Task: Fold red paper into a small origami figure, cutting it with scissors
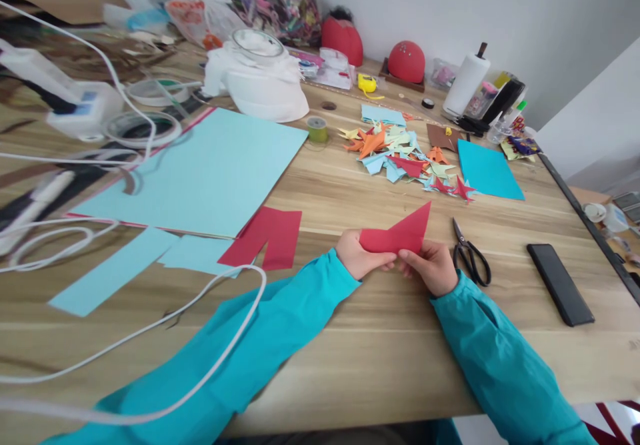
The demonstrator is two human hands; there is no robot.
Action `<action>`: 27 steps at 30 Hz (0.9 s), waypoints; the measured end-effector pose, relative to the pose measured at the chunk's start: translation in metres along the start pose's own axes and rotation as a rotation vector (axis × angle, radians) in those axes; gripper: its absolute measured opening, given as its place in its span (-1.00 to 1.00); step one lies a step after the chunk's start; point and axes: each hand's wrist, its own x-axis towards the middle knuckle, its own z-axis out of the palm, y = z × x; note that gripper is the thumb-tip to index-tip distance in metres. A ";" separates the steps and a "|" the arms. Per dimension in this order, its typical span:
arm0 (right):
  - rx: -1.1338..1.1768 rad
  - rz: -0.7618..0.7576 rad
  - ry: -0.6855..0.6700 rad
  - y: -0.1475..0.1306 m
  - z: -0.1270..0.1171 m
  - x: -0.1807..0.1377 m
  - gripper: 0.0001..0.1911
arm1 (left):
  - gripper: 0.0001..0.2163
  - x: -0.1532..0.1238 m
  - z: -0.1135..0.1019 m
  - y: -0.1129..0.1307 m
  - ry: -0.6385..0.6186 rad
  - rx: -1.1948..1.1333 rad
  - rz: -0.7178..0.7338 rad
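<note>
Between my two hands, a little above the wooden table, is a folded piece of red paper (397, 233) with one pointed corner rising at the upper right. My left hand (361, 255) pinches its lower left part, thumb in front. On the lower right, my right hand (431, 266) grips the same paper, and the two thumb tips nearly meet. Black-handled scissors (469, 255) lie just right of my right hand. Beyond the paper sits a pile of folded paper pieces (400, 151) in orange, red, light blue and pale green.
Red paper offcuts (283, 238) and light blue strips (113, 271) lie left, by large light blue sheets (210, 165). A phone (560, 283) rests at right, a bright blue sheet (490, 170) behind it. A white cable (250, 311) loops above my left sleeve.
</note>
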 end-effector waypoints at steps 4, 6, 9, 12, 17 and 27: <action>-0.021 0.002 -0.049 0.002 0.001 -0.002 -0.73 | -0.89 -0.009 0.005 0.007 0.013 0.100 0.032; -0.020 0.013 -0.046 0.001 0.001 -0.002 -0.72 | -0.89 -0.010 0.005 0.009 0.012 0.117 0.041; -0.015 0.024 -0.030 -0.001 0.002 -0.002 -0.71 | -0.82 -0.008 0.004 0.006 0.008 0.073 0.026; -0.004 0.047 0.002 -0.004 0.003 -0.002 -0.70 | -0.74 -0.003 0.002 0.004 0.013 -0.001 -0.028; 0.015 0.049 0.077 -0.002 0.001 0.000 -0.68 | -0.72 0.000 0.000 0.007 -0.012 -0.096 -0.069; 0.169 0.042 0.182 0.003 -0.008 0.005 -0.66 | -0.64 0.011 -0.020 0.002 0.027 -0.164 -0.035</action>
